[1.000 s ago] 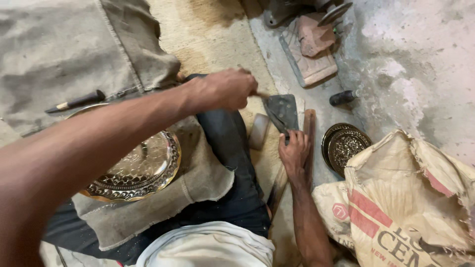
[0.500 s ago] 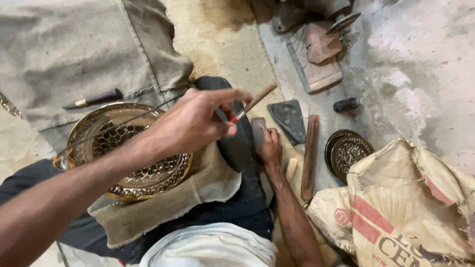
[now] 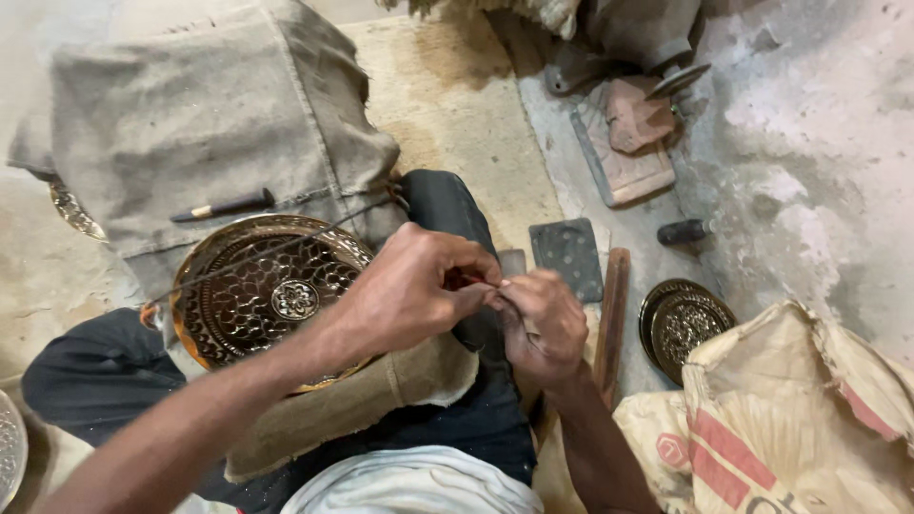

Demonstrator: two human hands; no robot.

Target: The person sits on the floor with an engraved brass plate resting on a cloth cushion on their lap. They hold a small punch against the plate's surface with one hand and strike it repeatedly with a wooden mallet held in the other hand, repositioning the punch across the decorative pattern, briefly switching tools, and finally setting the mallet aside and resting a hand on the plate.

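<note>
1. The left hand [image 3: 409, 290] and the right hand [image 3: 541, 324] meet at the middle of the scene, above the person's lap. Their fingers [image 3: 476, 286] are pinched narrow around something small and partly reddish [image 3: 464, 279]. It is mostly hidden, so I cannot tell what it is.

2. Whatever the piece is, it looks light and thin. A fingertip pinch at its end, as now, probably suits it better than a full-hand grip.

3. The round brass plate with pierced floral pattern [image 3: 276, 295] lies on the lap to the left, resting on a folded piece of tan burlap cloth [image 3: 381, 400]. A thin wire-like bow [image 3: 276, 249] crosses its far edge.

4. The plate looks stiff and fairly heavy, and its openwork is likely easy to dent. Its solid rim seems the safest hold.

5. To the right on the floor lie a dark square slab [image 3: 569, 255], a long brown wooden stick [image 3: 612, 319] and a small stack of dark embossed metal dishes [image 3: 687, 324], near a printed sack [image 3: 790, 419].
</note>
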